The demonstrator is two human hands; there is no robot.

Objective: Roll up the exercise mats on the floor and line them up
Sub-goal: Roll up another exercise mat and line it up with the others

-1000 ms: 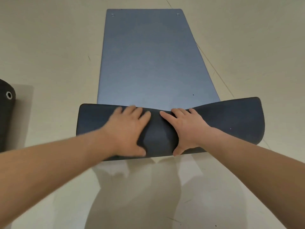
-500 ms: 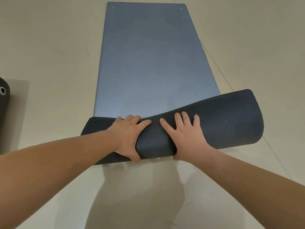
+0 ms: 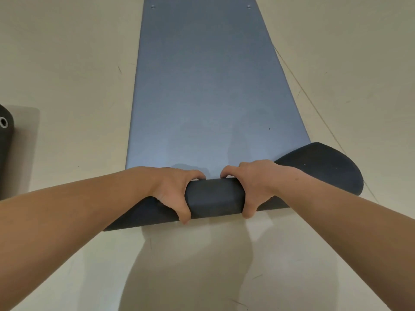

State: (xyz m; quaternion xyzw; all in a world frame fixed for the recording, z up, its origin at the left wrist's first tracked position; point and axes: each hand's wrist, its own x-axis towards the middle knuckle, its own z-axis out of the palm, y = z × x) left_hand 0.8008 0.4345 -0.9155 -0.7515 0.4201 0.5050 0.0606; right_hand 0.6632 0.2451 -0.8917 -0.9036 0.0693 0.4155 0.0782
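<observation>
A blue exercise mat (image 3: 206,86) lies flat on a pale floor (image 3: 67,63), running from the centre of the frame to the top edge. Its near end is curled into a dark roll (image 3: 213,197) that lies left to right across the lower middle. The left hand (image 3: 170,189) and right hand (image 3: 256,185) grip the roll's middle side by side, fingers (image 3: 198,173) hooked over its far edge, thumbs beneath. The unrolled length lies straight ahead, equally near both hands. The roll's right end flares looser. A rolled mat (image 3: 4,140) rests at the far left edge.
</observation>
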